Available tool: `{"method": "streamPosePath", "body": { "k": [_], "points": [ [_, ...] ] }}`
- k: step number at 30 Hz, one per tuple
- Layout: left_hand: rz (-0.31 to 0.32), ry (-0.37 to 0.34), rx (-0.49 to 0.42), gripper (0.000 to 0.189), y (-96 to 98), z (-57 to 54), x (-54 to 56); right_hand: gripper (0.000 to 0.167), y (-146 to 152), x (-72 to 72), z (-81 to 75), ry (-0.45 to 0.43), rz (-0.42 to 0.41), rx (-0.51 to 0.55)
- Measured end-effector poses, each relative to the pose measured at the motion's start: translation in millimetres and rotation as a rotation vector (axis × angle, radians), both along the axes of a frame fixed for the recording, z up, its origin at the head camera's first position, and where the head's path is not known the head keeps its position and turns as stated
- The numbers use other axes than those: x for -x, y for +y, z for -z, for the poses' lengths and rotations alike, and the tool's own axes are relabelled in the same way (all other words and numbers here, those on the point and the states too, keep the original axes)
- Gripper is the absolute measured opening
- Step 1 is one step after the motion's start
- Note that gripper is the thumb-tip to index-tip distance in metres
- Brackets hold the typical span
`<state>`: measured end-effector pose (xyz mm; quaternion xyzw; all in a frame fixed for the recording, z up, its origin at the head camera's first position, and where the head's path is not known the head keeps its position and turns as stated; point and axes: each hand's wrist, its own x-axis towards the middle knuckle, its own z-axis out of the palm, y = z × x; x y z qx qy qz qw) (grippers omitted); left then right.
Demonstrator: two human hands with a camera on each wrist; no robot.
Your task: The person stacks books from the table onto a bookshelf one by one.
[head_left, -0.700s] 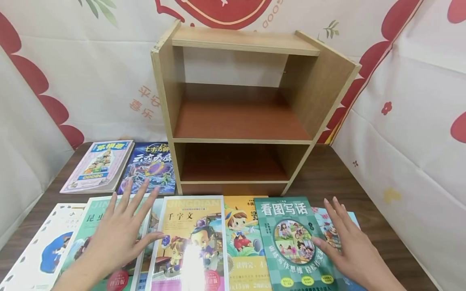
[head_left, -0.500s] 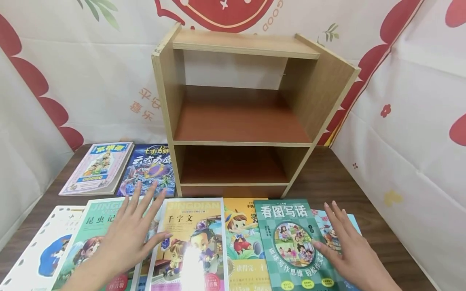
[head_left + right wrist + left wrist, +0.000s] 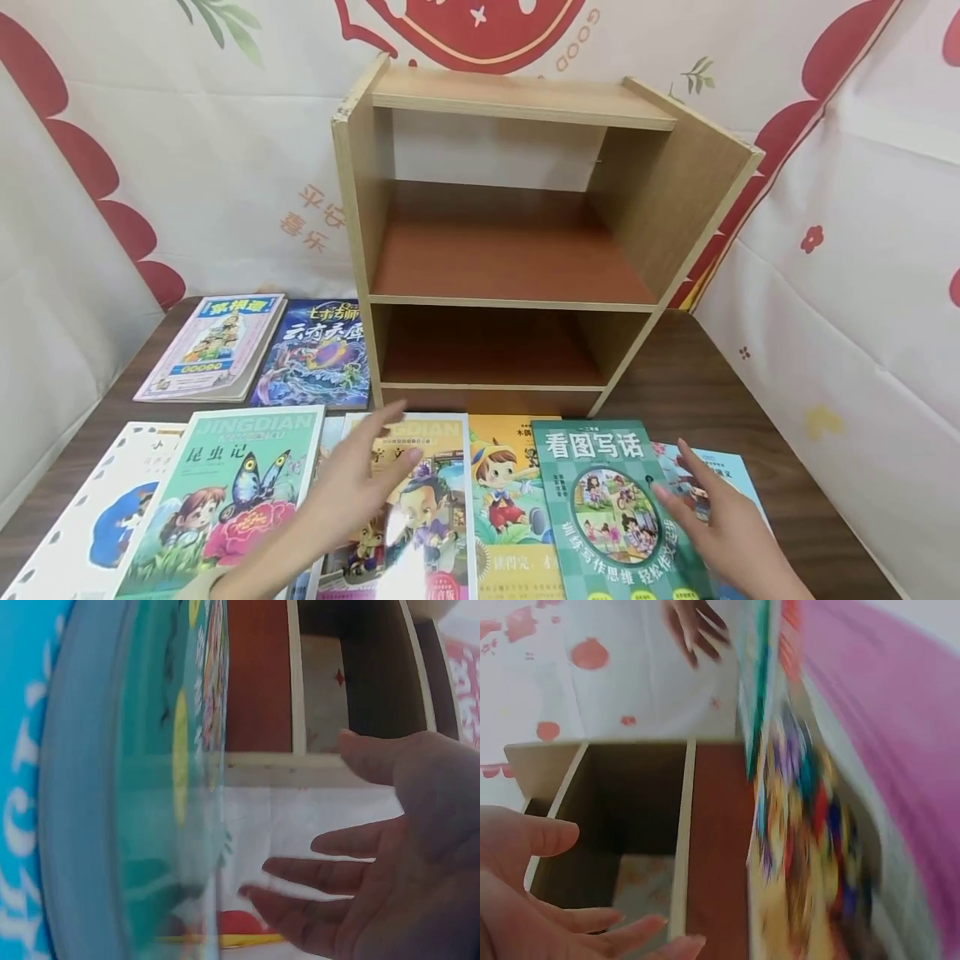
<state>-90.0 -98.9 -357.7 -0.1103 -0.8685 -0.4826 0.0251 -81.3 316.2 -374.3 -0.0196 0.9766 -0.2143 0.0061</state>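
My left hand [image 3: 348, 492] hovers over the yellow-and-purple picture book [image 3: 442, 533], fingers extended and slightly spread, holding nothing. Its forearm crosses the green butterfly-covered book [image 3: 247, 467]. On the other side, my right hand [image 3: 735, 529] is over the right edge of a darker green book [image 3: 600, 450] with a round picture, and over a light blue book [image 3: 738, 475] partly hidden beneath. Its fingers are straight with nothing in them. In the right wrist view, that hand [image 3: 412, 847] shows spread fingers. The left wrist view shows the other hand [image 3: 532, 900], palm open.
A wooden bookshelf [image 3: 510, 304] with bare shelves stands behind the row of books. Between the hands lies a Pinocchio book [image 3: 521, 571]. A white book [image 3: 75, 533] lies far left; a pink book [image 3: 213, 346] and a dark blue book [image 3: 311, 354] lie left of the shelf.
My left hand has swung rightward, off the green butterfly book and over the yellow-and-purple book. My right hand has turned a little and stays near the same books. The head view shifts slightly.
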Motion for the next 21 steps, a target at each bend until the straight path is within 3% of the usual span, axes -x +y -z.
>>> {"method": "streamPosePath", "body": {
  "k": [4,8,15,21],
  "points": [
    [0.135,-0.199,-0.19,0.056,23.1,5.8,3.4,0.078,9,9.5,1.5,-0.086,0.07,0.101],
    [0.221,-0.308,-0.345,0.054,45.6,12.0,5.6,0.083,18,16.1,1.8,-0.177,0.088,0.082],
    [0.213,-0.449,-0.584,0.046,75.8,16.0,10.4,0.085,21,18.1,4.9,-0.244,0.062,0.144],
    [0.159,-0.553,-0.71,0.041,98.5,24.4,15.5,0.082,14,21.0,11.0,-0.267,0.055,0.194]
  ]
}}
